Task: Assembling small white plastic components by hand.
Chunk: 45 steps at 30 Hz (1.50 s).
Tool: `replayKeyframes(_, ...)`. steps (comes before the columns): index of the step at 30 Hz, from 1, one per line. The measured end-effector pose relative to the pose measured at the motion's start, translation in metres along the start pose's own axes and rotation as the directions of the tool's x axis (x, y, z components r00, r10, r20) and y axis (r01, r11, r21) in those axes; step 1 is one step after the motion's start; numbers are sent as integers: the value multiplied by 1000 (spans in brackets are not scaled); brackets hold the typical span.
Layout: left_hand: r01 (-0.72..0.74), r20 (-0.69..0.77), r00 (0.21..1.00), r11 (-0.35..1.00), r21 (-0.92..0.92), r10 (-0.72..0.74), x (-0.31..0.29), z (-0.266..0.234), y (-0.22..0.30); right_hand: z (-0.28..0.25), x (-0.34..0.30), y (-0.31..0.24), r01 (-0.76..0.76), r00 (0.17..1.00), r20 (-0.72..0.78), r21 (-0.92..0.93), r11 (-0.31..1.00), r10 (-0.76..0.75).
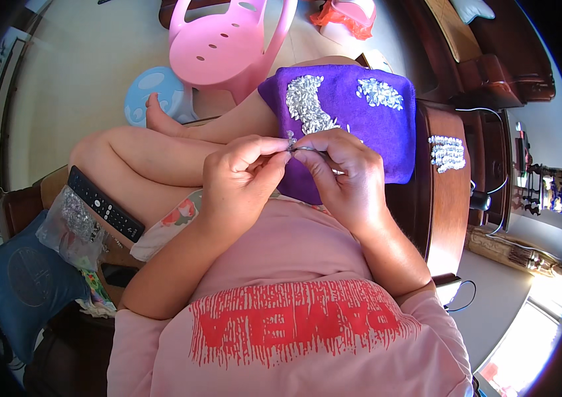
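My left hand (pixel 241 177) and my right hand (pixel 350 175) meet in front of me at the near edge of a purple towel (pixel 377 149). Thumb and forefinger of the left are pinched on a small silvery bead piece (pixel 291 137). The right pinches a thin dark strand (pixel 307 149) close beside it; whether this is thread or wire I cannot tell. Fingertips nearly touch and partly cover the work. On the towel lie a long heap of silvery elongated beads (pixel 307 106) and a smaller heap of similar beads (pixel 380 93).
Strung beads (pixel 447 153) lie in rows on the wooden armrest (pixel 443 218) at right. A black remote control (pixel 105 204) and a clear plastic bag of shiny pieces (pixel 72 221) are at left, near a blue cushion (pixel 23 284). Ahead stand a pink chair (pixel 218 49) and blue stool (pixel 155 92).
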<state>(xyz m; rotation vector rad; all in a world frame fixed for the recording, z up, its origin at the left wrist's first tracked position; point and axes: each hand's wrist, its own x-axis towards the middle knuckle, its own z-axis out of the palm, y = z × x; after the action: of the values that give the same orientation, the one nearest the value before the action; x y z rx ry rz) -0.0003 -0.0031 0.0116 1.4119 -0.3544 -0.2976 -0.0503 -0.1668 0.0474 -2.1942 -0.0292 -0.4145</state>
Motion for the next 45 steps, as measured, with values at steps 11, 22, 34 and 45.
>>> replayKeyframes(11, 199, 155, 974, 955, -221, -168, 3, -4, -1, -3, 2, 4, -61, 998, -2, 26, 998, 62)
replayKeyframes(22, 466, 177, 885, 814, -347, -431, 5, -14, 2, -22, 7, 47, -373, 917, -46, 256, 892, 396)
replayKeyframes(34, 497, 119, 868, 833, -245, -483, 8, -11, 12, -45, 42, 108, -163, 982, -179, -662, 731, 57)
replayKeyframes(45, 490, 99, 872, 844, -218, -480, 8, -10, 10, -37, 39, 86, -218, 962, -253, -496, 841, 100)
